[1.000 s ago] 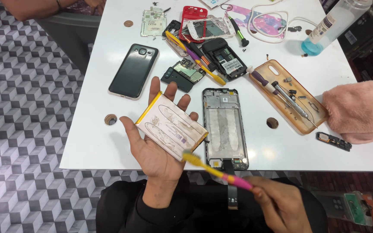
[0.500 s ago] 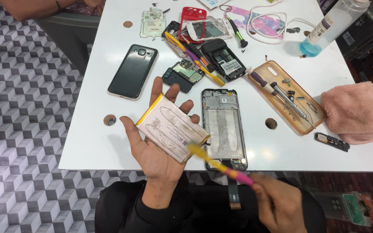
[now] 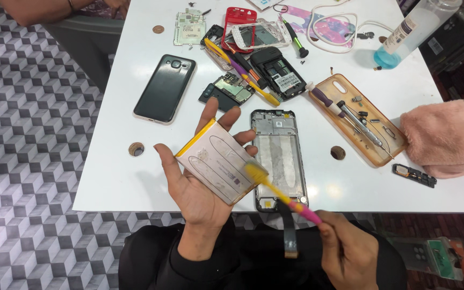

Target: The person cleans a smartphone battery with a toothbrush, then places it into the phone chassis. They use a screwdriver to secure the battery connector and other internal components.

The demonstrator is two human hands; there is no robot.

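Observation:
My left hand (image 3: 197,188) lies palm up over the table's near edge and holds a flat white phone battery (image 3: 217,161) with a yellow edge. My right hand (image 3: 347,249) grips a yellow and pink toothbrush (image 3: 283,192) by its pink end. The brush's yellow head rests on the battery's right edge. Just right of the battery, an opened phone frame (image 3: 278,156) lies on the white table (image 3: 108,177) with a black ribbon cable (image 3: 290,231) hanging over the edge.
A black phone (image 3: 166,88) lies face down at the left. Circuit boards, phone shells and tools crowd the far side. An orange case (image 3: 355,118) holds screwdrivers, a pink cloth (image 3: 441,137) lies right, a bottle (image 3: 412,32) stands far right. Another person's arm (image 3: 55,8) is top left.
The toothbrush head has moved up along the battery's right side, from below its lower corner to its right edge. The battery has tilted slightly in my left hand.

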